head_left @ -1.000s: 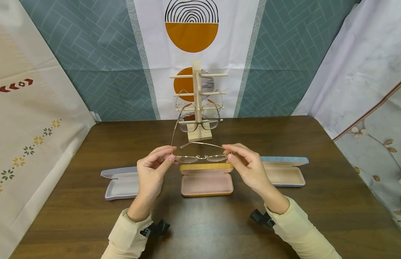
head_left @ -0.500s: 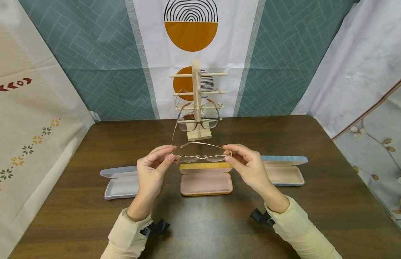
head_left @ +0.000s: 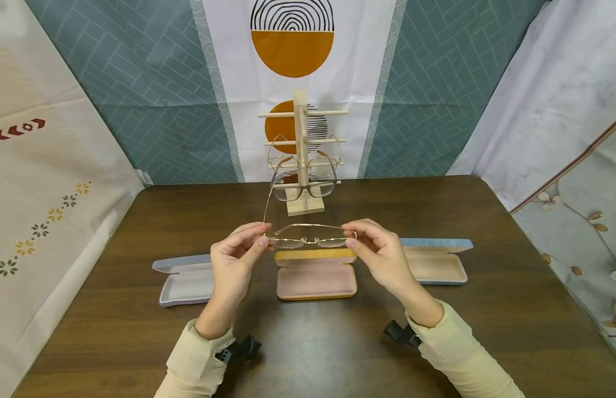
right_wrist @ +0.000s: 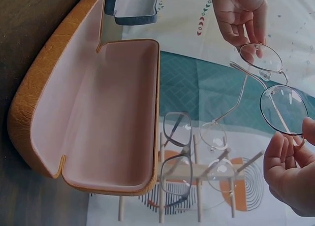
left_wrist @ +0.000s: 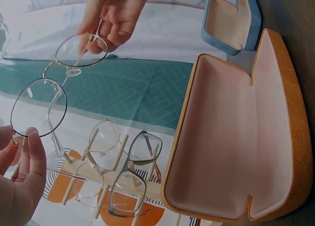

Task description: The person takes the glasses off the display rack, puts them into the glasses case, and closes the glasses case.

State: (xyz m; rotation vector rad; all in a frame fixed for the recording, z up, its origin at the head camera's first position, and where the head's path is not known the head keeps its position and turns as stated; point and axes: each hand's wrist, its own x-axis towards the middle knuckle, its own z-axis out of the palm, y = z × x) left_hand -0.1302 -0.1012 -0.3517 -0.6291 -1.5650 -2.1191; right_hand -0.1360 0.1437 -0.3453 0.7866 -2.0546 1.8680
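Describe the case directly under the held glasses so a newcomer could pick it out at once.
On the dark table, three open cases lie in a row before the wooden stand. Take the middle case, just below the glasses held in both hands. Its shell is tan-orange with a pink lining; the left case is grey and the right case is blue.

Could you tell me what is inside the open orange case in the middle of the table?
The orange case shows only bare pink lining. The gold glasses, held by the left hand and right hand, hang above its lid, hiding none of the tray.
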